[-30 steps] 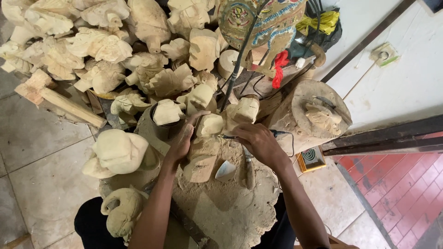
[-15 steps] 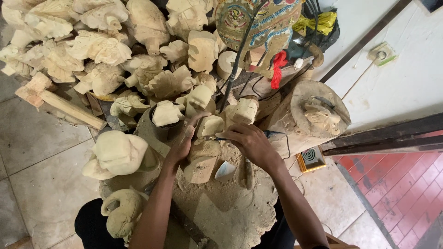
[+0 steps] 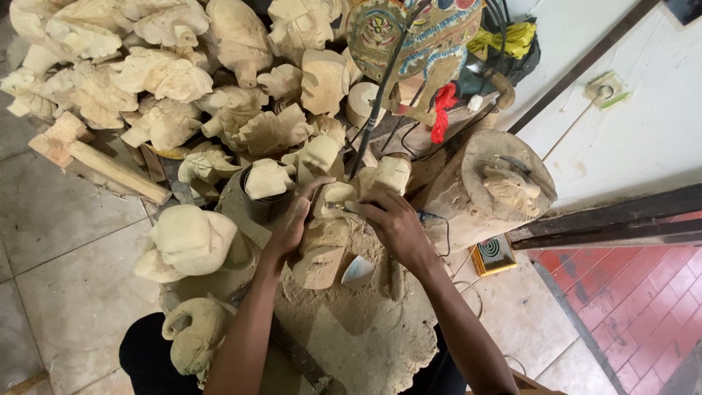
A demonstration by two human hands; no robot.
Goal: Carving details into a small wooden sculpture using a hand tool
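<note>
A pale carved wooden figure point(image 3: 327, 241) lies on a sawdust-covered work block point(image 3: 351, 329) in front of me. My left hand point(image 3: 294, 219) presses against the figure's left side and steadies it. My right hand point(image 3: 391, 223) is closed around a thin carving tool point(image 3: 338, 208) whose tip touches the top of the figure. A small white-and-blue chip point(image 3: 358, 271) lies on the sawdust just right of the figure's base.
A heap of unfinished pale wood carvings point(image 3: 168, 80) fills the back left. A wooden mallet point(image 3: 95, 161) lies at the left, a round stump with a carving point(image 3: 504, 186) at the right, a painted puppet point(image 3: 409, 36) behind. Two rounded carvings point(image 3: 190, 241) rest on the tiled floor point(image 3: 66, 278).
My right hand has slid slightly left and nearer the figure's top with the tool. The left hand stays against the figure.
</note>
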